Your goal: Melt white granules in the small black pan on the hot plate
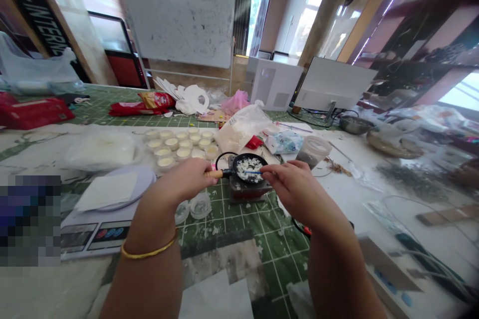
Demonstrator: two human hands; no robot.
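Observation:
A small black frying pan (234, 173) rests on a little hot plate (245, 192) in the middle of the table, with white flakes (249, 164) spread inside it. My left hand (187, 179) is closed around the pan's wooden handle (214, 174). From the right, my right hand (290, 184) pinches a thin blue stick (253, 172), whose far end reaches into the flakes. Most of the stick's held end is hidden by my fingers. Clear plastic cups (200, 206) stand just below the handle, close to my left wrist.
Several small cups of pale wax-like filling (183, 143) stand behind my left hand. A bag of white flakes (243, 127) leans behind the pan, with a plastic tub (314, 149) to its right. A kitchen scale (108, 232) bearing white sheets sits left; a white box (389, 264) lies lower right.

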